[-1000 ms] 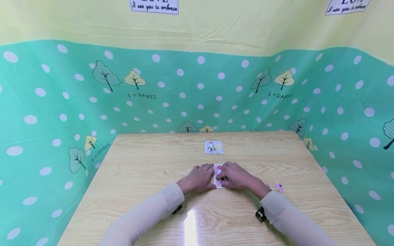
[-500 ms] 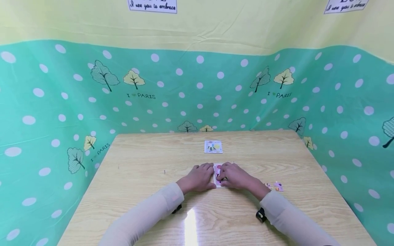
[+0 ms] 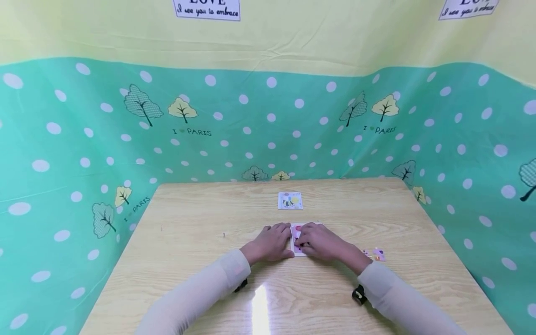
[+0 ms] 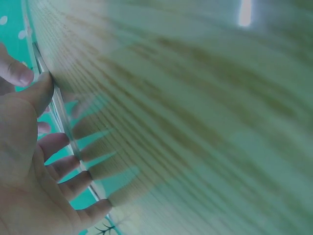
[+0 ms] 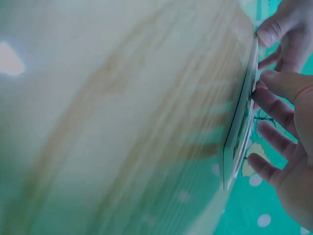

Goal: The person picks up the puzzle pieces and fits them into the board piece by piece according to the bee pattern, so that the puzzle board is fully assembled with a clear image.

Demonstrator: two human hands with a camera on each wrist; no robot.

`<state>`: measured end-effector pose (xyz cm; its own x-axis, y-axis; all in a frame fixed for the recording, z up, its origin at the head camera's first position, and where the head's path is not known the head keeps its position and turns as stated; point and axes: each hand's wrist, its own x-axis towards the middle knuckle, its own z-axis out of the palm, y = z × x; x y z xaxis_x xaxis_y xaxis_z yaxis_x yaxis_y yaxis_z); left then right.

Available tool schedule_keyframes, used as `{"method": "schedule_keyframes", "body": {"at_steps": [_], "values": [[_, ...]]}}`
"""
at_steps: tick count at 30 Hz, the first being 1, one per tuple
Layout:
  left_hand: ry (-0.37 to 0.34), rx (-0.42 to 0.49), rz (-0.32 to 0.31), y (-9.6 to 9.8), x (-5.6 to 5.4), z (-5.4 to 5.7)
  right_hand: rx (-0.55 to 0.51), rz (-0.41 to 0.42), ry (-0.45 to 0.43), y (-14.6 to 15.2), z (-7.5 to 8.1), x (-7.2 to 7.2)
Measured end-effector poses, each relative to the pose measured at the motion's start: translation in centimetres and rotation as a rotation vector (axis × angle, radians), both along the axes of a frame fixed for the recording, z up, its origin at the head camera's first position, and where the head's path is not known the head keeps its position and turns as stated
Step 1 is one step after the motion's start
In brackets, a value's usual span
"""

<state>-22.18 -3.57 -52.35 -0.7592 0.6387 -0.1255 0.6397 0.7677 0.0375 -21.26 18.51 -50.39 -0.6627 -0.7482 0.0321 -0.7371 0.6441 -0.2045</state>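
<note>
A small pink picture puzzle board [image 3: 298,250] with a white border lies flat on the table, partly covered by my hands. My left hand [image 3: 273,243] rests at its left edge; the left wrist view shows those fingers [image 4: 76,185] spread and fairly straight, tips on the tabletop. Over the board's right part is my right hand [image 3: 320,241], its fingertips down on the picture. Seen from the right wrist, the thumb [image 5: 279,81] and index finger come close together at the board's edge. Whether a puzzle piece is between them is hidden.
Several loose pink puzzle pieces [image 3: 378,254] lie right of the board, near my right wrist. A square card [image 3: 290,201] with a bee picture lies farther back. Beyond the wooden table [image 3: 188,209] hangs a green dotted cloth [image 3: 226,121].
My right fingers shift very slightly over the board, and the right forearm moves a little to the right. The left hand stays in place.
</note>
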Motion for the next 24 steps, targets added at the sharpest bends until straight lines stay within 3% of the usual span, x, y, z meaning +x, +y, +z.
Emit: {"method": "schedule_keyframes", "body": {"at_steps": [18, 24], "values": [[-0.028, 0.011, 0.014, 0.0, 0.0, 0.2, -0.116, -0.263, -0.150, 5.9, 0.4, 0.5], [-0.045, 0.014, 0.018, 0.0, 0.2, 0.3, -0.110, -0.324, -0.144, 8.1, 0.1, 0.8]]}}
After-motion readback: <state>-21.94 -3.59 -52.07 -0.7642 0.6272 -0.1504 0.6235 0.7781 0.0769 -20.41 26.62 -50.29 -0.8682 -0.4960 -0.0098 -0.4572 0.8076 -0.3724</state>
